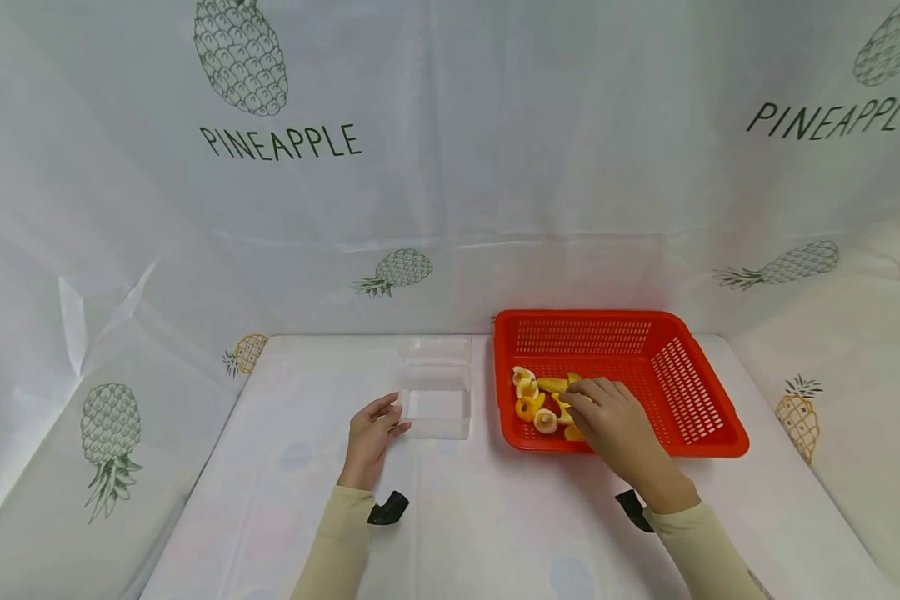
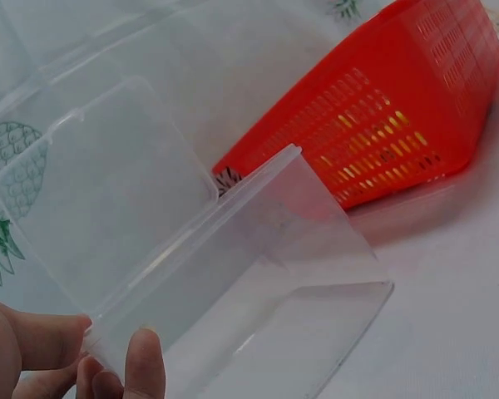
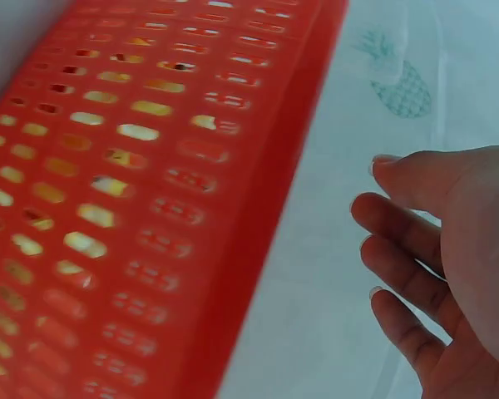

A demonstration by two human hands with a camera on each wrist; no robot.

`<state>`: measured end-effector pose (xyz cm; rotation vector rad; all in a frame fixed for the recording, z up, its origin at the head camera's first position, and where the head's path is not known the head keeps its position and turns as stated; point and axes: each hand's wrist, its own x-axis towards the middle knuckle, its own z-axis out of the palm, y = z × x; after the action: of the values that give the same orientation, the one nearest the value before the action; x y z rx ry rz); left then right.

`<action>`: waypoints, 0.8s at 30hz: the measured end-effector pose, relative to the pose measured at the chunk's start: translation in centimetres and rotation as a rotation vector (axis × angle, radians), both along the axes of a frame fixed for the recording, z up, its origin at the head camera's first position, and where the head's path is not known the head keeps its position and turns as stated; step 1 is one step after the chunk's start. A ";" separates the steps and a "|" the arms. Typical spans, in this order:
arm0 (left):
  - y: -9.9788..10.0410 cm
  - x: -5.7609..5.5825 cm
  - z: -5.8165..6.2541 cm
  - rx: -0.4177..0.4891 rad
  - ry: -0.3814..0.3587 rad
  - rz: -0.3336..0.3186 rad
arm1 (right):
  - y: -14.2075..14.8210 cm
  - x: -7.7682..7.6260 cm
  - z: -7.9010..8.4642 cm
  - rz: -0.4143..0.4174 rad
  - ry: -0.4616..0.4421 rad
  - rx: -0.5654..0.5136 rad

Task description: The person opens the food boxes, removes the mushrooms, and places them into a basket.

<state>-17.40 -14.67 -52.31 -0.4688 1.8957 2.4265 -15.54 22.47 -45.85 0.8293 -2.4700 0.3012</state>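
A clear plastic box (image 1: pixel 435 428) sits on the table with its hinged lid (image 2: pixel 108 191) raised at the back. My left hand (image 1: pixel 370 437) pinches the box's left side, thumb and fingers at the edge. To the right stands a red perforated basket (image 1: pixel 733 433). Small yellow and cream pieces (image 1: pixel 546 421), some round and mushroom-like, lie gathered in its left part. Over that pile reaches my right hand (image 1: pixel 621 427); in the right wrist view its fingers (image 3: pixel 403 266) are loosely bent above the basket rim, with nothing between them and the thumb.
A white cloth (image 1: pixel 450 533) covers the table. Behind it hangs a white sheet (image 1: pixel 450 167) printed with pineapples, close to the backs of the box and the basket. Black straps (image 1: pixel 388 508) show at both wrists.
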 end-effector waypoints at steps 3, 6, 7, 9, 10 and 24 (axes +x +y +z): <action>-0.1 0.1 -0.1 0.001 0.003 0.001 | 0.4 0.3 -0.4 -0.011 0.016 -0.022; -0.3 0.2 -0.1 -0.001 0.013 -0.003 | 0.9 0.5 -0.8 -0.039 0.031 -0.047; -0.3 0.2 -0.1 -0.003 0.017 -0.004 | 1.1 0.6 -1.0 -0.048 0.036 -0.055; -0.5 0.3 -0.1 -0.008 0.022 -0.005 | 1.5 0.7 -1.2 -0.062 0.046 -0.074; -0.5 0.3 0.0 -0.010 0.024 -0.005 | 1.8 0.7 -1.4 -0.069 0.051 -0.086; -0.6 0.8 0.2 -0.041 0.042 -0.019 | 4.2 1.9 -2.5 -0.160 0.062 -0.228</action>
<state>-16.57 -15.31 -52.13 -0.4023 1.9604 2.4084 -13.61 26.64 -48.40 0.5351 -2.3718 0.4804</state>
